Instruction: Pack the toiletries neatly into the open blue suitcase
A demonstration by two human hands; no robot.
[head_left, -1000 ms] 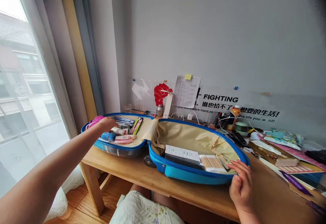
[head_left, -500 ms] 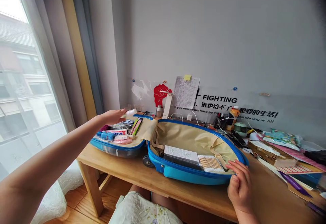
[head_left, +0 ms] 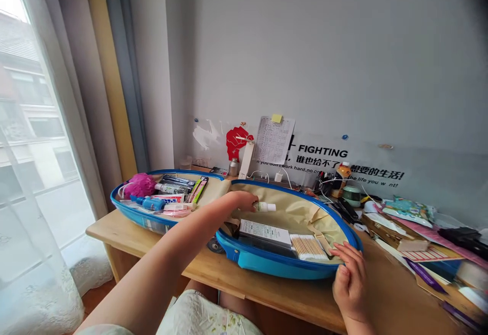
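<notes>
An open blue suitcase (head_left: 267,265) lies on the wooden table, its right half lined in beige. Over that half, my left hand (head_left: 247,201) is closed around a small bottle with a white cap (head_left: 266,207). Below the bottle, a white printed box (head_left: 265,233) and a pack of cotton swabs (head_left: 308,247) lie along the near wall. My right hand (head_left: 349,269) rests on the right rim, fingers stretched over the edge. In the left half sit a pink bath puff (head_left: 140,185), a blue bottle (head_left: 153,203), a toothpaste box (head_left: 170,199) and several packaged items.
The wooden table (head_left: 305,299) carries a clutter of papers, a snack bag (head_left: 407,210) and purple strips at the right. An orange-labelled bottle (head_left: 340,179), a green jar (head_left: 351,195) and a white power strip (head_left: 246,160) stand along the wall. Curtains hang at the left.
My left hand has carried the white-capped bottle rightward, from above the left half to over the right half. My right hand has stayed at the rim. The view has shifted slightly.
</notes>
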